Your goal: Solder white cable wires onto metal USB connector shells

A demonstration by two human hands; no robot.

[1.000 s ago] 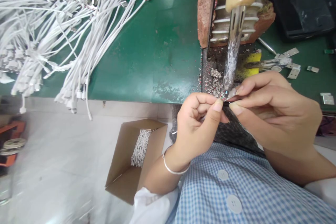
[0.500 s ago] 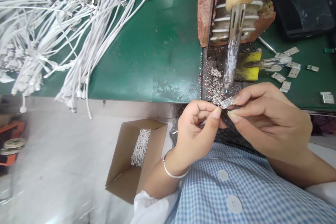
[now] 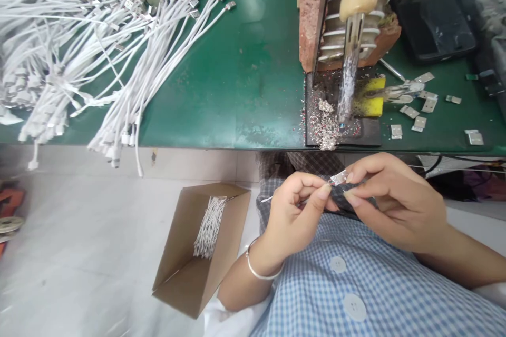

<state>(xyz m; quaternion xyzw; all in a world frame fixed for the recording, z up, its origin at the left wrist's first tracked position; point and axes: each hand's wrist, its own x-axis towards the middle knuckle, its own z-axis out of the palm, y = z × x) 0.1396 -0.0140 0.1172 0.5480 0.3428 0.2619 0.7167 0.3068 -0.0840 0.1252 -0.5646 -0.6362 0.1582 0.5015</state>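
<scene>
My left hand [image 3: 300, 213] is closed, thumb and index finger pinching a thin white cable [image 3: 266, 199]; one end of it sticks out behind the hand and the rest is hidden in the fingers. At the pinch sits a small silvery USB connector [image 3: 339, 177], its near end at the left fingertips. My right hand [image 3: 399, 202] has its fingers curled at the connector's other end, the index fingertip touching the metal. Both hands are just off the bench edge, over the lap. Above them a soldering iron [image 3: 350, 52] with a wooden handle points down at scattered solder bits [image 3: 326, 129].
Bundled white USB cables [image 3: 154, 68] cover the bench's left side. Loose USB connectors [image 3: 429, 102], a yellow sponge [image 3: 373, 97] and a black phone-like device [image 3: 438, 21] lie right of the iron, near bricks [image 3: 310, 31]. An open cardboard box [image 3: 177, 237] holding thin white cables [image 3: 209, 226] stands below.
Both hands, with the connector between them, have moved down, away from the solder bits and the bench edge. The view has shifted slightly, and more of the right side of the bench shows.
</scene>
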